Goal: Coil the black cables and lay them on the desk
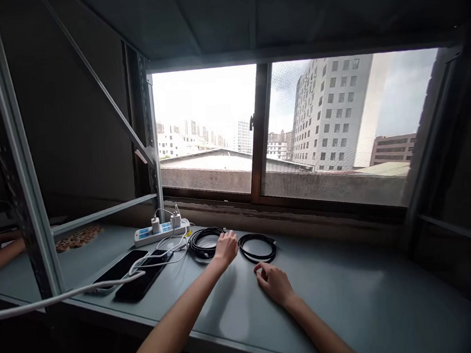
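Black coiled cable point(205, 242) lies on grey surface point(348, 292), just right of power strip point(161, 231). Left hand point(225, 248) rests on its right edge, fingers loosely together. Right hand point(274, 283) flat beside second coil point(257, 247), fingers slightly spread, holding nothing.

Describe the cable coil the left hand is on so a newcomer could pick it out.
On the grey shelf under the window, find the white power strip. Just right of it lie two black cable coils. The one meant is the left coil, under the left hand; the right coil lies untouched.
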`<move>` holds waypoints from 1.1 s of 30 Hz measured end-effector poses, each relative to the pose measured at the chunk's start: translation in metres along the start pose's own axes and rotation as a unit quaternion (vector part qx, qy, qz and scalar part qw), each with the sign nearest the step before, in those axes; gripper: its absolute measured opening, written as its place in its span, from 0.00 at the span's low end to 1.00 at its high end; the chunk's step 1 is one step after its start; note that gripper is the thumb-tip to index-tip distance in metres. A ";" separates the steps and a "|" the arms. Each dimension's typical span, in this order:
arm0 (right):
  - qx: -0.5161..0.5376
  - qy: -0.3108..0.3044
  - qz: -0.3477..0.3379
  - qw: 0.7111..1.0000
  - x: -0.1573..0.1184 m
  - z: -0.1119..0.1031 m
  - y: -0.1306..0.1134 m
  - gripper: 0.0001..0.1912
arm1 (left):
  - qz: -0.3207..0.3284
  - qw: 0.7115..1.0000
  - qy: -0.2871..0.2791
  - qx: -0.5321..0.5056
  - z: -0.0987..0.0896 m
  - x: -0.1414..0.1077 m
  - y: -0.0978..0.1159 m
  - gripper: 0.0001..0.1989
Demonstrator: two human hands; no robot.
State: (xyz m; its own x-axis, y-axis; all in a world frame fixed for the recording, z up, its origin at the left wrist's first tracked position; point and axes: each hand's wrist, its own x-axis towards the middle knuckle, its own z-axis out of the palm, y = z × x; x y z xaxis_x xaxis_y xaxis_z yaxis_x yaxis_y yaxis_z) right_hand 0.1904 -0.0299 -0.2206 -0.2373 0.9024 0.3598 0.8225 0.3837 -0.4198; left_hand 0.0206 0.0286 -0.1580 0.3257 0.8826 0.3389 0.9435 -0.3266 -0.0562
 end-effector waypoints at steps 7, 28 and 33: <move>0.020 0.012 0.011 1.000 -0.003 -0.003 -0.004 0.10 | -0.103 0.994 -0.022 -0.030 0.019 -0.005 -0.040 0.12; 0.063 -0.027 0.050 0.996 -0.007 0.001 0.003 0.14 | -0.276 0.851 0.337 -0.293 -0.027 0.005 -0.084 0.13; 0.113 -0.047 0.022 0.992 -0.003 -0.011 -0.005 0.16 | -0.241 0.779 0.443 -0.373 -0.065 -0.004 -0.064 0.13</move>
State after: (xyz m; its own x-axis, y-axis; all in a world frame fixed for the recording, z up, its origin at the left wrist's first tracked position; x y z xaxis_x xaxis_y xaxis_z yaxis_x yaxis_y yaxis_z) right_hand 0.1926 -0.0371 -0.2099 -0.2588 0.9296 0.2624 0.6995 0.3677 -0.6128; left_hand -0.0450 0.0244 -0.0948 -0.5371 0.4917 0.6854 0.5370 -0.4273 0.7274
